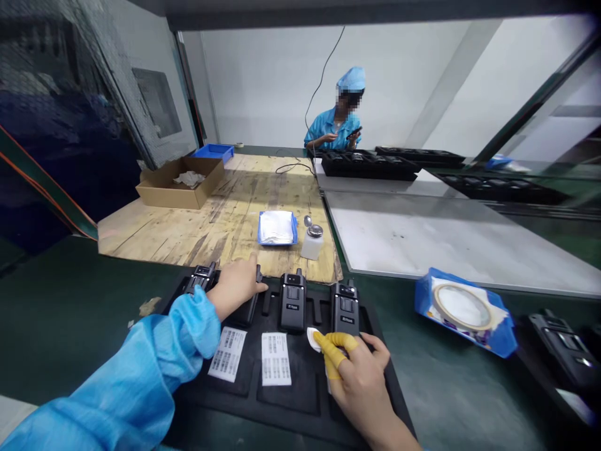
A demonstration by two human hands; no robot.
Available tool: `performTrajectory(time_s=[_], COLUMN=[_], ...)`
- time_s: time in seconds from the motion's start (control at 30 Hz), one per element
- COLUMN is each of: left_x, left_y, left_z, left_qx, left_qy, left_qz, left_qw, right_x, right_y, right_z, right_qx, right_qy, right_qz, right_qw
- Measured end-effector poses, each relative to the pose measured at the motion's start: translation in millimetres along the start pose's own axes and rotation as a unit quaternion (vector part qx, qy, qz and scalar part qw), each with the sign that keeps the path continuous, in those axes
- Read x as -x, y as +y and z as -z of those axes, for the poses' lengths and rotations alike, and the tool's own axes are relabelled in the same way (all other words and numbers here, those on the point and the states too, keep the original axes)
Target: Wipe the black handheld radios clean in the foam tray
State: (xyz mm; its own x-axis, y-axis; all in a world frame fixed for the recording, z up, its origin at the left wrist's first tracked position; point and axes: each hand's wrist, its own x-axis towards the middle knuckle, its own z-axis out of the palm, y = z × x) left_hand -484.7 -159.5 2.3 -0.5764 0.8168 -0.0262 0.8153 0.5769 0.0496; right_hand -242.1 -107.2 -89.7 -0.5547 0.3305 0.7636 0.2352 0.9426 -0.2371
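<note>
A black foam tray (300, 394) lies in front of me with several black handheld radios standing in its far row. My left hand (237, 285), in a blue sleeve, is wrapped round one radio (253, 300) in the second slot. My right hand (359, 379), with yellow finger cots, pinches a small white wipe (313, 338) just below the rightmost radio (346, 308). Another radio (293, 302) stands between my hands and one (201, 279) at the far left. Two barcode labels (275, 358) lie flat in the near slots.
A blue wipe pack with a tape roll (462, 310) lies to the right, more radios (563, 347) beyond it. On the wooden board sit a blue dish (277, 227), a small dispenser bottle (312, 241) and a cardboard box (178, 181). A person in blue (338, 122) works at the far end.
</note>
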Motion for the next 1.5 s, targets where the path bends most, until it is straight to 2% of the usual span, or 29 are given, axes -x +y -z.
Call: performTrajectory(time_s=[0.13, 0.33, 0.47, 0.6, 0.67, 0.77, 0.87, 1.0, 1.1, 1.2, 1.37, 1.5], left_x=[21, 29, 25, 34, 48, 78, 111, 139, 144, 143, 142, 142], left_y=[-33, -83, -94, -95, -92, -85, -74, -64, -62, -61, -60, -62], left_z=[1.8, -17.0, -17.9, -0.1, 5.6, -2.9, -29.1, -59.9, -67.2, -66.4, -64.2, -66.5], left_qx=[-0.03, -0.001, 0.037, 0.08, 0.115, 0.245, 0.362, 0.415, 0.415, 0.414, 0.417, 0.433], left_qy=[0.055, 0.052, 0.083, 0.126, 0.169, 0.231, 0.235, 0.216, 0.221, 0.225, 0.248, 0.247], left_qz=[0.052, 0.135, 0.151, 0.143, 0.116, 0.009, -0.066, -0.129, -0.18, -0.235, -0.305, -0.327], left_qw=[0.997, 0.99, 0.984, 0.978, 0.972, 0.941, 0.9, 0.875, 0.864, 0.85, 0.82, 0.803], right_x=[-2, 2, 5, 6, 6, 3, -6, -27, -43, -54, -58, -56], right_y=[0, 0, 2, 4, 4, 2, -6, -27, -47, -64, -86, -93], right_z=[2, -1, -2, -4, -6, -6, 0, 10, 8, -1, -14, -19], right_qx=[-0.001, -0.006, 0.0, 0.015, 0.014, 0.011, -0.006, -0.055, -0.084, -0.094, -0.104, -0.083], right_qy=[0.002, 0.007, 0.016, 0.015, 0.015, 0.015, 0.0, -0.023, -0.035, -0.036, -0.011, -0.009], right_qz=[0.001, -0.004, -0.001, -0.004, -0.008, -0.016, -0.023, -0.004, 0.034, 0.058, 0.119, 0.157], right_qw=[1.0, 1.0, 1.0, 1.0, 1.0, 1.0, 1.0, 0.998, 0.995, 0.993, 0.987, 0.984])
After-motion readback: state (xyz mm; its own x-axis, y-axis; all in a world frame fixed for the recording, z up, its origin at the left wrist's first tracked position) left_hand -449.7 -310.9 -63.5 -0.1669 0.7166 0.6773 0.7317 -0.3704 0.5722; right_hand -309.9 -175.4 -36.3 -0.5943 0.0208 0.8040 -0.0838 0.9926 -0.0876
